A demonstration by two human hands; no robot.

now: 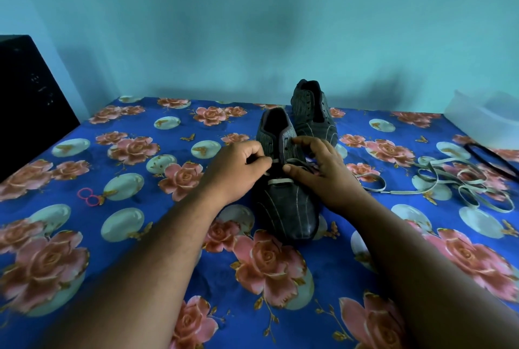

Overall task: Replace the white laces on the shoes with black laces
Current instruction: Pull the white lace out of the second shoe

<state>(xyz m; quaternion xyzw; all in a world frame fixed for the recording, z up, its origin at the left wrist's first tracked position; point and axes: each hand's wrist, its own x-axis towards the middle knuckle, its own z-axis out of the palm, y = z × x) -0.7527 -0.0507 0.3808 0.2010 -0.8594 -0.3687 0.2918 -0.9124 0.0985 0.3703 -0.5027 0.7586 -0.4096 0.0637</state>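
Observation:
A dark striped shoe (289,208) lies in the middle of the table, toe toward me. Its white lace (279,181) still crosses the lowest eyelets. My left hand (238,171) pinches that lace at the shoe's left side, fingers closed on it. My right hand (323,168) rests on the shoe's right side, thumb and fingers pinching the lace near the eyelets. The second shoe (313,112) stands behind it, without a lace. A loose white lace (455,182) lies tangled to the right, and a black lace (491,157) lies beyond it.
A blue flowered cloth (140,236) covers the table. Pink rubber bands (89,196) lie at the left. A black box (31,101) stands at the far left, and a clear plastic container (486,118) at the far right. A teal wall is behind.

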